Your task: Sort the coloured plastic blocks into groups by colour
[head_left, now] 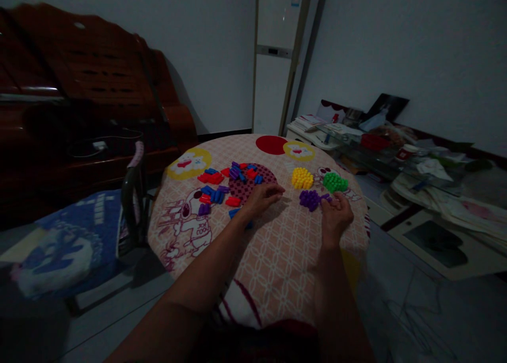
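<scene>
My right hand (336, 215) is closed in a pinch on a small purple piece (326, 198), at the right edge of a purple pile (309, 199). Just behind that hand sits a heap of green pieces (335, 182). A yellow heap (302, 178) lies behind the purple one. My left hand (263, 200) hovers around the middle of the table with its fingers drawn together; whether anything is between the fingertips cannot be made out. To its left are scattered mixed pieces: red ones (233, 201), blue ones (214, 195) and purple ones (204, 210). My left wrist partly hides a few blue pieces.
A patterned cloth covers the round table (273, 257). On the left stand a chair with a blue cushion (79, 241) and a wooden bench (99, 72). A low cabinet with a cluttered glass top (400, 167) is at the right. A tall white air conditioner (273, 88) stands behind.
</scene>
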A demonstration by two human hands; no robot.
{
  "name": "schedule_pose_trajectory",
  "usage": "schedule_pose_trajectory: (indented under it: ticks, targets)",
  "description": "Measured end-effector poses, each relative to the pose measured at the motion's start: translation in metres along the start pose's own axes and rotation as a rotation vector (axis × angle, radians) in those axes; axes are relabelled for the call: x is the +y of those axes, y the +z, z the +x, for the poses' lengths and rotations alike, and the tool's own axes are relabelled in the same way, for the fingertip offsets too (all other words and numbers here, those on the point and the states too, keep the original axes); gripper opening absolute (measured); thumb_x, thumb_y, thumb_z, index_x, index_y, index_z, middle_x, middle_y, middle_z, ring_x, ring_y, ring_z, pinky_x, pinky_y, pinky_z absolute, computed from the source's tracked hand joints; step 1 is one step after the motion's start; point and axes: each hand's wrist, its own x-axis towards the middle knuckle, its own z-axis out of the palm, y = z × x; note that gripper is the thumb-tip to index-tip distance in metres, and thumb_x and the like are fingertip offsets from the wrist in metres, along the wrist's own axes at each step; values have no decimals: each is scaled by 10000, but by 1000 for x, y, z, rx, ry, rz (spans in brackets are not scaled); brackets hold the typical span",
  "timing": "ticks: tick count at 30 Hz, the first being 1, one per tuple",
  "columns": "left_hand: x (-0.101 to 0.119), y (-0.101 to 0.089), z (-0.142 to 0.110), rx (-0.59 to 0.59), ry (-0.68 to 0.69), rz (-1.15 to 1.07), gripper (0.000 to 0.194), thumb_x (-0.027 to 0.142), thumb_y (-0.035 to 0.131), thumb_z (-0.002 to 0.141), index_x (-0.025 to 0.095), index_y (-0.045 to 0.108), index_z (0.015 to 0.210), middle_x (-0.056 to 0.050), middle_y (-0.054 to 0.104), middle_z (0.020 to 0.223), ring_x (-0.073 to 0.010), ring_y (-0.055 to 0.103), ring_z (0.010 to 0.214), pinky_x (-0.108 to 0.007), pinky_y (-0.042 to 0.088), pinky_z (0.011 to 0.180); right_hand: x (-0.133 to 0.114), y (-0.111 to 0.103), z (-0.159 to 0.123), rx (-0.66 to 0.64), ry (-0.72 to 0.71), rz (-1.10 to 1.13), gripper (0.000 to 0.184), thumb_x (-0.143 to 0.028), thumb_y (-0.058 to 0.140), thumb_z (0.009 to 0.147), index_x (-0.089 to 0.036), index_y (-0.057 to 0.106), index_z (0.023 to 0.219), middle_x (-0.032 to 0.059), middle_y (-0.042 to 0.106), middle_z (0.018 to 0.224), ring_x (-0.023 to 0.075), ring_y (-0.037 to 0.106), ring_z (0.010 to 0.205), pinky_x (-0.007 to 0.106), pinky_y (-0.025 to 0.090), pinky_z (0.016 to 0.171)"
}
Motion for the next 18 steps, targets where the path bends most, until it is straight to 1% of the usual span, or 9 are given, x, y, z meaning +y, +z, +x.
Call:
schedule_pose_trajectory:
  ticks: [2,4,8,11,15,18]
  targets:
    - [0,-1,-1,20,-16,-26,253,281,638,821,129,725,1004,-75,732,900,-171,663,797,-265,523,708,6,-7,6,-11,-34,-174,327,-299,623,720,-131,719,984,73,705,763,205,636,697,314,498,710]
    - [0,0,-1,32,-28,-40,256,282,639,820,127,727,1003,-64,723,861,-160,649,762,-255,512,683,11,-9,7,-79,-69,-309,276,-278,579,747,-140,742,921,106,729,800,223,645,732,321,485,729]
    - [-1,1,-2,39,-28,-53,261,296,647,820,119,725,995,-55,703,821,-141,626,721,-237,491,654,17,-7,5,-172,-124,-458,336,-274,516,781,-121,765,945,172,755,900,264,669,798,348,477,758]
    - [-2,0,-2,45,-27,-50,259,304,650,818,117,722,983,-54,696,811,-143,622,728,-236,485,655,21,-5,5,-200,-125,-491,376,-255,503,760,-102,773,972,192,759,922,278,684,815,359,483,773]
    - [-2,-2,-2,23,-44,-36,248,298,639,823,121,718,978,-50,696,809,-146,626,731,-243,489,666,24,-3,5,-208,-151,-458,433,-255,514,732,-91,768,1042,187,762,937,277,695,851,349,494,789]
    - [-1,-2,-2,8,-44,9,237,284,619,831,122,719,973,-45,697,797,-148,627,725,-249,493,677,25,-3,4,-211,-164,-449,457,-247,496,720,-94,770,1053,180,764,926,278,694,841,352,496,771]
